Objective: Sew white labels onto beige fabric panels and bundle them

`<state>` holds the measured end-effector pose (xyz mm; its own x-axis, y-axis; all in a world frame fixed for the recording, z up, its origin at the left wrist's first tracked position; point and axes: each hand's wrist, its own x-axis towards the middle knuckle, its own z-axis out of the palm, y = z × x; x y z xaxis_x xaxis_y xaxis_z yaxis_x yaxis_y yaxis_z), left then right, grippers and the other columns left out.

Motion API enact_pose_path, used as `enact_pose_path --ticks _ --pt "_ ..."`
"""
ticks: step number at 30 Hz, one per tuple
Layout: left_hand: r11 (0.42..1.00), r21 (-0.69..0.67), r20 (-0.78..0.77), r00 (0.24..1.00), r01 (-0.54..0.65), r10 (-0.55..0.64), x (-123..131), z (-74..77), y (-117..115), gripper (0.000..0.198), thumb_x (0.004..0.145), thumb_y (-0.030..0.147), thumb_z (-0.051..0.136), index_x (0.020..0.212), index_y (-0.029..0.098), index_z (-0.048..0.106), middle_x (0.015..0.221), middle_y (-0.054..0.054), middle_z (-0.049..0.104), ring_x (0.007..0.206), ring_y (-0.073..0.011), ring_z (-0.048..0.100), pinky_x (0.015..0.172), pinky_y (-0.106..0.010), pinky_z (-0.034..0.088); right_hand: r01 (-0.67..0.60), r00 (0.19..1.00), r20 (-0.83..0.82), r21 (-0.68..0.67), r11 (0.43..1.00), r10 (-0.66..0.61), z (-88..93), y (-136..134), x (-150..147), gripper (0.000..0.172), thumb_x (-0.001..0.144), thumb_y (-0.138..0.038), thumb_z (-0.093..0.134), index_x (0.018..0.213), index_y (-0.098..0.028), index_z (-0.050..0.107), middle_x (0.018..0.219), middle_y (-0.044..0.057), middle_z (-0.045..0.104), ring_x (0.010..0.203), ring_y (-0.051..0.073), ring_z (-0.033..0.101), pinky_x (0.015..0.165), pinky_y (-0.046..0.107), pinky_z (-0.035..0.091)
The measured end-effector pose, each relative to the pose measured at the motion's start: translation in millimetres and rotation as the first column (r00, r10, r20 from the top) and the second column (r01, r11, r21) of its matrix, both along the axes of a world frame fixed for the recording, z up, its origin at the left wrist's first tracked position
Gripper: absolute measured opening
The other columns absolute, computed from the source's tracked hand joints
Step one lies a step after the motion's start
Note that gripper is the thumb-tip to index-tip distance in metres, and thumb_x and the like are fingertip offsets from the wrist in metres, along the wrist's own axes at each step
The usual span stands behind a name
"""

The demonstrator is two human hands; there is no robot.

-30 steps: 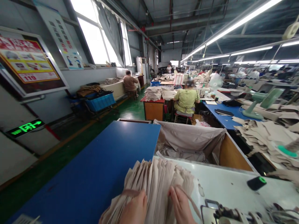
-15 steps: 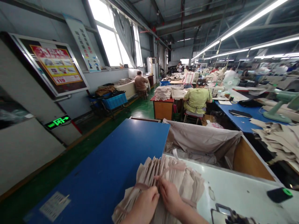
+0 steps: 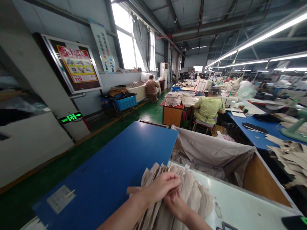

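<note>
A thick bundle of beige cut fabric pieces [image 3: 194,195] stands on edge where the blue tabletop meets the pale machine table. My left hand [image 3: 165,184] is closed above it, crossing over my right hand [image 3: 175,202]. The right one is closed too, low against the folds. Both grip a fabric strip [image 3: 133,190], whose loose end pokes out to the left from under my left forearm. Where the strip runs between the fingers is hidden by the hands.
A blue tabletop [image 3: 107,166] with a paper label [image 3: 60,198] lies to the left. Ahead is a cloth-lined bin [image 3: 216,140]. A thread cone [image 3: 294,222] stands at the right edge of the machine table [image 3: 242,195]. A seated co-worker [image 3: 208,107] is beyond the bin.
My left hand has moved up and right, now crossing over my right hand. The strip's end now sticks out at the left. The view has turned slightly left.
</note>
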<state>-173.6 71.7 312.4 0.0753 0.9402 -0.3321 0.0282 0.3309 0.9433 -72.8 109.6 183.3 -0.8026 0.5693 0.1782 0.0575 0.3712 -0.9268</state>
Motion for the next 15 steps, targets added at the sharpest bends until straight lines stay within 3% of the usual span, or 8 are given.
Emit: enact_pose_path --ticks 1,3,4,6,8,11,13,15 --pt "0.999 0.04 0.072 0.997 -0.009 0.006 -7 4.8 -2 0.038 0.08 0.051 0.05 0.095 0.017 0.06 0.082 -0.005 0.066 0.067 -0.015 0.058 0.061 -0.026 0.041 -0.006 1.0 -0.009 -0.069 0.998 0.005 2.4 -1 0 0.047 0.092 -0.051 0.036 0.099 -0.018 0.069 0.111 0.013 0.064 0.109 0.027 0.057 0.097 0.041 0.043" --pt "0.99 0.131 0.138 0.99 -0.06 0.041 -22 4.7 -9 0.052 0.085 0.056 0.043 0.123 0.021 0.051 0.119 -0.009 0.06 0.102 -0.0214 0.058 0.084 -0.033 0.045 -0.055 0.998 -0.01 -0.241 0.969 0.055 6.5 -2 -1 0.057 0.092 -0.059 0.031 0.096 -0.017 0.069 0.1 0.012 0.067 0.1 0.027 0.061 0.093 0.042 0.045" --pt "0.982 0.17 0.092 0.994 -0.078 0.063 -30 -1.0 -14 0.057 0.085 0.055 0.045 0.132 0.022 0.044 0.133 -0.011 0.052 0.116 -0.0239 0.052 0.094 -0.037 0.041 -0.074 0.997 -0.014 -0.314 0.947 0.073 7.6 -2 -1 0.061 0.09 -0.062 0.031 0.095 -0.016 0.07 0.093 0.011 0.068 0.093 0.027 0.062 0.089 0.041 0.047" --pt "0.975 0.215 -0.201 0.975 -0.055 0.099 -43 -20.7 -26 0.065 0.081 0.046 0.056 0.139 0.022 0.037 0.144 -0.012 0.04 0.132 -0.027 0.036 0.105 -0.041 0.032 -0.096 0.995 -0.038 -0.396 0.913 0.088 7.4 -2 -2 0.064 0.087 -0.068 0.034 0.094 -0.015 0.069 0.085 0.01 0.068 0.087 0.026 0.063 0.085 0.04 0.048" --pt "0.978 0.196 -0.567 0.822 0.07 0.054 -50 -42.2 -38 0.054 0.08 0.031 0.059 0.131 0.022 0.048 0.138 -0.012 0.048 0.129 -0.0284 0.039 0.108 -0.045 0.026 -0.101 0.995 -0.056 -0.395 0.913 0.086 4.6 -1 -2 0.064 0.085 -0.07 0.036 0.092 -0.015 0.069 0.085 0.009 0.067 0.088 0.025 0.062 0.087 0.038 0.046" --pt "0.965 0.136 -0.817 0.577 0.224 -0.019 -51 -57.8 -52 0.026 0.089 0.022 0.042 0.099 0.02 0.066 0.102 -0.008 0.068 0.101 -0.026 0.059 0.098 -0.044 0.036 -0.08 0.996 0.003 -0.375 0.923 0.088 0.0 1 -2 0.066 0.084 -0.072 0.034 0.08 -0.015 0.067 0.078 0.007 0.064 0.082 0.022 0.059 0.083 0.034 0.044" --pt "0.963 0.134 -0.84 0.543 0.235 -0.016 -48 -57.1 -57 0.032 0.093 0.023 0.035 0.088 0.02 0.066 0.09 -0.007 0.069 0.088 -0.0232 0.062 0.084 -0.035 0.043 -0.039 0.995 0.073 -0.405 0.913 0.075 -0.6 3 -2 0.069 0.078 -0.078 0.035 0.071 -0.015 0.063 0.066 0.003 0.056 0.068 0.017 0.053 0.07 0.029 0.043" --pt "0.954 0.181 -0.807 0.591 0.239 0.005 -43 -56.3 -61 0.032 0.094 0.024 0.034 0.085 0.021 0.065 0.088 -0.005 0.07 0.084 -0.0203 0.063 0.075 -0.028 0.043 -0.012 0.99 0.121 -0.467 0.884 0.077 2.1 6 -1 0.071 0.071 -0.084 0.037 0.062 -0.016 0.056 0.057 -0.001 0.044 0.056 0.012 0.041 0.055 0.026 0.035"
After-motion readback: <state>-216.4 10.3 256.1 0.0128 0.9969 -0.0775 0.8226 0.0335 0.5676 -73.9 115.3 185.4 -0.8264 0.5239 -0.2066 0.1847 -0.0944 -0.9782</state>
